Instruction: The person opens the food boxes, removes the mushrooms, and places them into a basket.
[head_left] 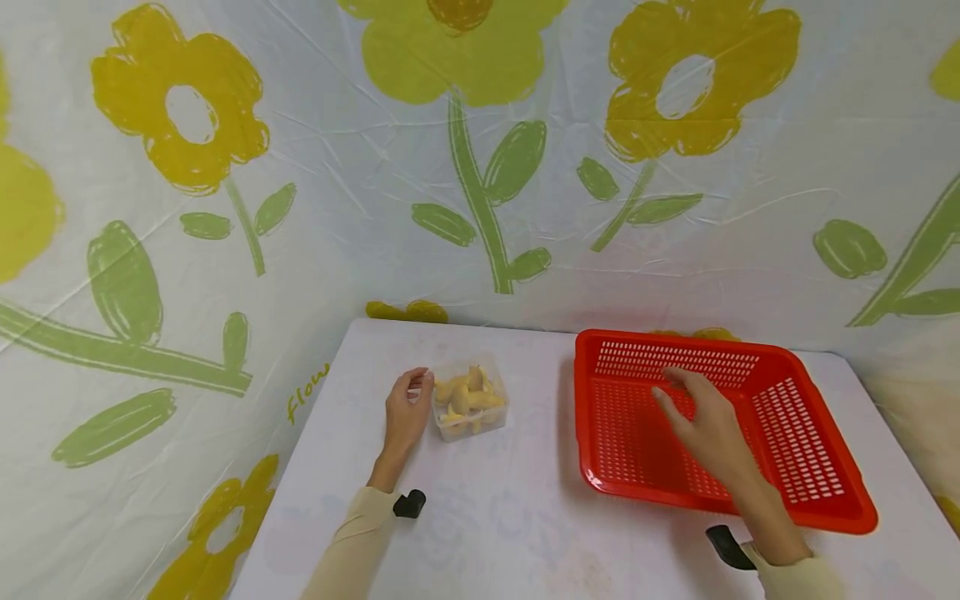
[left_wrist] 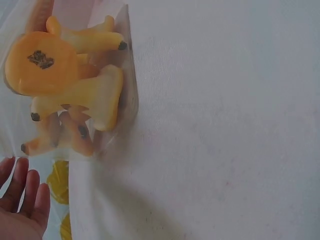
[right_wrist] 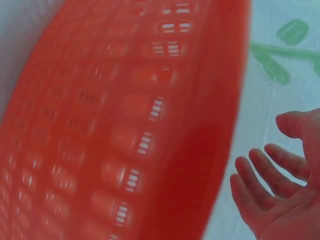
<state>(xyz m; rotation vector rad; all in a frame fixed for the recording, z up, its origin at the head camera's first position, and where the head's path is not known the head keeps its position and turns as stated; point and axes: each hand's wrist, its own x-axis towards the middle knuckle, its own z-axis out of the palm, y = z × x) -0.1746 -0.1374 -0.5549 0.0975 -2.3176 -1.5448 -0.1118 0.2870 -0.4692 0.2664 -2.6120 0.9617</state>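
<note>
Head view, left hand: empty, relaxed, nine o'clock of tub
Right hand: empty, over basket, three o'clock
Tub: best held level

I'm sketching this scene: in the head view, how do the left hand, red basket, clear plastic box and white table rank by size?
1. White table
2. Red basket
3. Clear plastic box
4. Left hand
</note>
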